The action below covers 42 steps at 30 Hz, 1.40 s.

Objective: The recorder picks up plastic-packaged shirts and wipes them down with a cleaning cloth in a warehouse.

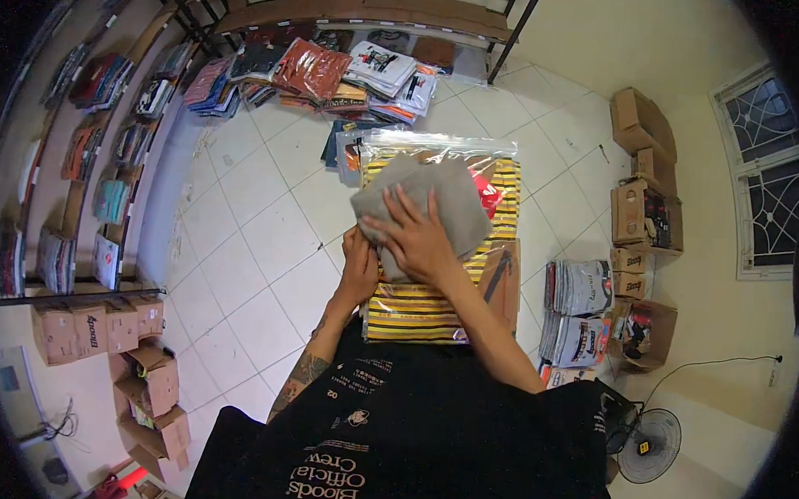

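Note:
A grey folded cloth (460, 194), perhaps a shirt, lies in front of me on a surface with yellow and black stripes (414, 317). My right hand (418, 237) rests flat on it with the fingers spread. At the cloth's lower left edge, my left hand (357, 267) has its fingers curled in and appears to pinch that edge; the fingertips are partly hidden. Clear plastic packaging (440, 144) shows along the far side. A red piece (486, 196) peeks out at the cloth's right, and a brown piece (503, 294) lies near my right forearm.
Stacks of bagged clothes (314, 72) lie on the tiled floor at the far side, with more stacks (580, 311) at the right. Shelves of folded clothes (101, 147) line the left. Cardboard boxes (641, 122) stand along the right wall; a fan (649, 446) is at lower right.

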Available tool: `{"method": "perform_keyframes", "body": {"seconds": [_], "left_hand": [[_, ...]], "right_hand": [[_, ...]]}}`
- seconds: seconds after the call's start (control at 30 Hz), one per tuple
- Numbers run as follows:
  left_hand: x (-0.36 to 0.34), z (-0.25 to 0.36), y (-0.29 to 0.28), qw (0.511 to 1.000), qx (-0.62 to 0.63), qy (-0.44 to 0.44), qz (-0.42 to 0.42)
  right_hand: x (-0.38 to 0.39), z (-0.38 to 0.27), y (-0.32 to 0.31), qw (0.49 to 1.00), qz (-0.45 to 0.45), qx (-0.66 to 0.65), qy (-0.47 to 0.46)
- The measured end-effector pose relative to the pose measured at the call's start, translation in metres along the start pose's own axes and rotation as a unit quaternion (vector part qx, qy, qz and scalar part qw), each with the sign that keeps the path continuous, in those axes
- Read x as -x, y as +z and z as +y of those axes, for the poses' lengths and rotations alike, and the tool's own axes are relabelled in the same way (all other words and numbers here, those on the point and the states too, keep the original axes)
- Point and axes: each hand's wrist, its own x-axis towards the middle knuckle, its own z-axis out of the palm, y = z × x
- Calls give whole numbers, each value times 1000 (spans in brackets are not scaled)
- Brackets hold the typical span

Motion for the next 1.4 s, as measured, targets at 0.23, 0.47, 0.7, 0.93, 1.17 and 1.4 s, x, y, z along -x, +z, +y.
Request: {"method": "perform_keyframes", "body": {"seconds": [0.23,0.47,0.7,0.93,1.17,1.4], "left_hand": [[-17,41,-15,999,34,18,-24],[-27,48,-22,993,-113,-11,-30],[-120,57,-23,980,-166,109,9],[-218,52,22,962,-208,139,-113],[-251,46,25,964,-176,104,-168],[-261,25,22,963,-184,130,-148]], "right_hand": [[80,-28,-18,997,-45,-68,5],[149,-20,-49,992,-97,-84,19],[187,-4,-42,968,30,-11,250],[170,-16,-33,888,88,32,451],[166,-3,-33,868,199,-22,454],[182,25,-27,776,270,-199,534]]}}
